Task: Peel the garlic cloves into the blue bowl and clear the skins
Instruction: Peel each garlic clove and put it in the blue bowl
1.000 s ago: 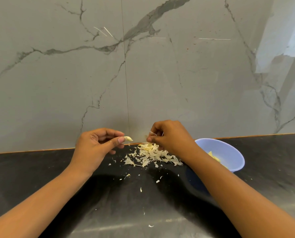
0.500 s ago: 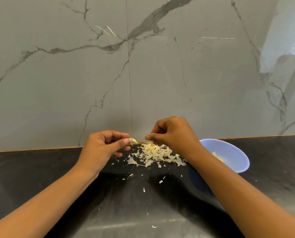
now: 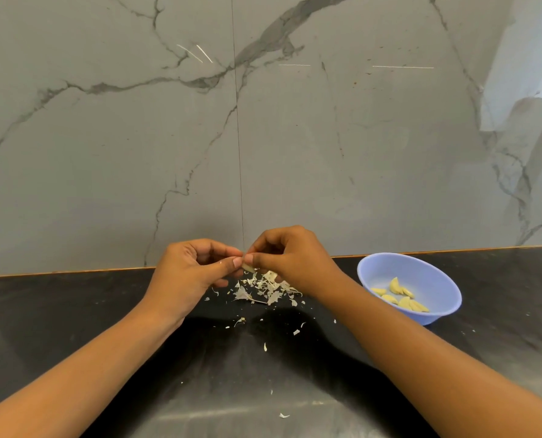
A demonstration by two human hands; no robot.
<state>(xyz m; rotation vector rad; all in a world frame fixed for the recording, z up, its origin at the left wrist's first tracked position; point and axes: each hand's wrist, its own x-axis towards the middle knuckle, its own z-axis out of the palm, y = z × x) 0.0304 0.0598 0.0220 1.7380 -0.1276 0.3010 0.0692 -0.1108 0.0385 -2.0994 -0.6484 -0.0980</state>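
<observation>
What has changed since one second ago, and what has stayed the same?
The hands came together: the right hand moved left to the garlic clove that the left hand pinches, and now pinches it too. The blue bowl and skin pile stayed put.

Garlic clove (image 3: 248, 267): small, pale, pinched between left hand (image 3: 187, 275) and right hand (image 3: 295, 260), frame centre. Skins (image 3: 267, 287): papery white heap just below. Blue bowl (image 3: 438, 279): upright, centre right, holding peeled cloves (image 3: 400, 297).
</observation>
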